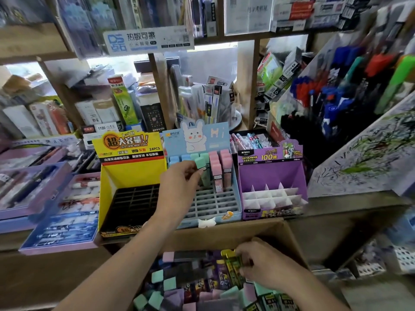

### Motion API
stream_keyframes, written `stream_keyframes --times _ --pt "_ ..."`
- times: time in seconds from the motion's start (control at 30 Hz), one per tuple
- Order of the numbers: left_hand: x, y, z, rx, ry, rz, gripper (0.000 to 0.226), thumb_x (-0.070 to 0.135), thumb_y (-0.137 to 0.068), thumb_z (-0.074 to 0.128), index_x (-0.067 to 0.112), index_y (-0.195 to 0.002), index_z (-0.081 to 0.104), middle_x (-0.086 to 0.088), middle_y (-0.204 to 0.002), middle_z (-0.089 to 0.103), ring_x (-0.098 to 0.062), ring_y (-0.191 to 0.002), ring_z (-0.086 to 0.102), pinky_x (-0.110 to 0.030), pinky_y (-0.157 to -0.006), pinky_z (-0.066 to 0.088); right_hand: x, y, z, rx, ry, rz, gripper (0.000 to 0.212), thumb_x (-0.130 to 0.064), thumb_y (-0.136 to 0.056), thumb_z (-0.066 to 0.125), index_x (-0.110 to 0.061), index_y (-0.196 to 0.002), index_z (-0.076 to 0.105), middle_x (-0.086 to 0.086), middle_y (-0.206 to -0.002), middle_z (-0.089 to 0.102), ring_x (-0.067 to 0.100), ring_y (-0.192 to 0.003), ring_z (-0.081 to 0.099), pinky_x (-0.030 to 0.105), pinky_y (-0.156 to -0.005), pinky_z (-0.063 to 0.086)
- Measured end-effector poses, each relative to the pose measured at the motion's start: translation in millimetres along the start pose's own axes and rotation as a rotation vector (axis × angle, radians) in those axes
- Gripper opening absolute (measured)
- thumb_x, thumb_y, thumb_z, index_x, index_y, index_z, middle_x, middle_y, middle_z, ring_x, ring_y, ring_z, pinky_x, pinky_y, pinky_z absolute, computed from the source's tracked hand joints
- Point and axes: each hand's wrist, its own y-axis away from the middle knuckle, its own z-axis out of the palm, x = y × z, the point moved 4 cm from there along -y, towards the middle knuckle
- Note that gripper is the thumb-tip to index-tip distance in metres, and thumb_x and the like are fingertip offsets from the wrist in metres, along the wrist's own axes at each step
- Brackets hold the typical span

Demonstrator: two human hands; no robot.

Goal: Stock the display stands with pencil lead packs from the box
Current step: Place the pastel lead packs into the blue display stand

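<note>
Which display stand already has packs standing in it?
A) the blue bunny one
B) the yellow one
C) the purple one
A: only the blue bunny stand has pastel packs standing upright in its back rows, while the black grid of the yellow stand and the white dividers of the purple stand show no packs.

I see a wooden counter (350, 204) carrying three display stands side by side: a yellow stand (128, 149) on the left, a blue stand (215, 140) just beside it, and a purple stand (265, 173) on the right. Lilac pen trays (56, 249) lie left of the yellow one.
</note>
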Motion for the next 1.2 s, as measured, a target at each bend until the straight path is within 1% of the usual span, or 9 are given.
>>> stream_keyframes --times 0.13,0.23,0.37,0.47,0.57,0.7,0.83,1.07,1.2 --pt "3 -5 2 0.016 -0.127 0.049 0.022 0.021 -0.097 0.067 0.015 -0.076 0.066 0.002 -0.068 0.069 -0.013 -0.063 0.069 -0.040 -0.062 0.061 3 -1 1 -0.010 -0.015 -0.010 0.044 -0.028 -0.096 0.069 -0.030 -0.139 0.060 -0.008 -0.124 0.048 0.014 -0.115 0.055 0.026 -0.103 0.045" --pt "4 -8 3 0.006 -0.178 0.053 0.024 0.021 -0.097 0.067 0.015 -0.074 0.064 0.002 -0.067 0.069 -0.016 -0.062 0.069 -0.045 -0.062 0.059 5 -2 2 -0.010 -0.014 -0.011 0.046 -0.028 -0.096 0.069 -0.030 -0.141 0.059 -0.009 -0.124 0.047 0.014 -0.114 0.056 0.025 -0.102 0.045" --pt "7 -9 3 -0.028 -0.235 0.060 0.024 0.022 -0.099 0.064 0.014 -0.076 0.065 0.003 -0.067 0.068 -0.016 -0.062 0.066 -0.046 -0.062 0.059 5 -3 3 -0.011 -0.015 -0.010 0.044 -0.028 -0.096 0.070 -0.031 -0.139 0.060 -0.009 -0.124 0.048 0.013 -0.116 0.056 0.026 -0.103 0.045" --pt "10 -10 3 -0.042 -0.311 0.070 0.025 0.024 -0.100 0.061 0.015 -0.077 0.065 0.001 -0.066 0.068 -0.019 -0.063 0.066 -0.048 -0.061 0.058 5 -4 3 -0.011 -0.015 -0.012 0.043 -0.028 -0.095 0.070 -0.031 -0.137 0.061 -0.011 -0.119 0.047 0.012 -0.111 0.056 0.024 -0.098 0.044" --pt "12 -13 2 -0.055 -0.356 0.065 0.027 0.025 -0.101 0.059 0.014 -0.077 0.063 -0.001 -0.067 0.068 -0.021 -0.064 0.066 -0.048 -0.061 0.058 5 -4 3 -0.008 -0.015 -0.013 0.042 -0.028 -0.095 0.070 -0.031 -0.136 0.061 -0.011 -0.117 0.047 0.012 -0.109 0.056 0.023 -0.097 0.044" --pt "15 -19 3 -0.100 -0.331 0.039 0.027 0.021 -0.102 0.059 0.010 -0.078 0.063 -0.006 -0.068 0.070 -0.023 -0.063 0.068 -0.047 -0.062 0.059 5 -4 3 -0.012 -0.018 -0.018 0.041 -0.029 -0.096 0.070 -0.031 -0.135 0.061 -0.012 -0.117 0.047 0.010 -0.105 0.056 0.022 -0.091 0.043" --pt "16 -20 4 -0.134 -0.421 0.035 0.022 0.019 -0.102 0.058 0.007 -0.085 0.065 -0.011 -0.075 0.072 -0.028 -0.071 0.071 -0.047 -0.064 0.060 5 -3 2 -0.019 -0.025 -0.017 0.041 -0.029 -0.096 0.070 -0.031 -0.136 0.061 -0.011 -0.120 0.047 0.010 -0.106 0.058 0.022 -0.091 0.044" --pt "8 -20 12 -0.157 -0.304 -0.025 0.019 0.009 -0.099 0.058 0.004 -0.084 0.068 -0.012 -0.076 0.073 -0.025 -0.071 0.073 -0.045 -0.069 0.061 4 -3 2 -0.017 -0.021 -0.012 0.043 -0.029 -0.096 0.070 -0.030 -0.138 0.060 -0.010 -0.121 0.047 0.010 -0.107 0.057 0.023 -0.096 0.045" --pt "3 -19 17 -0.128 -0.300 -0.023 0.018 0.010 -0.098 0.058 0.008 -0.084 0.069 -0.007 -0.074 0.074 -0.020 -0.066 0.072 -0.044 -0.068 0.061 4 -3 2 -0.015 -0.032 -0.014 0.045 -0.029 -0.096 0.069 -0.030 -0.140 0.058 -0.009 -0.122 0.047 0.011 -0.108 0.055 0.022 -0.096 0.043"
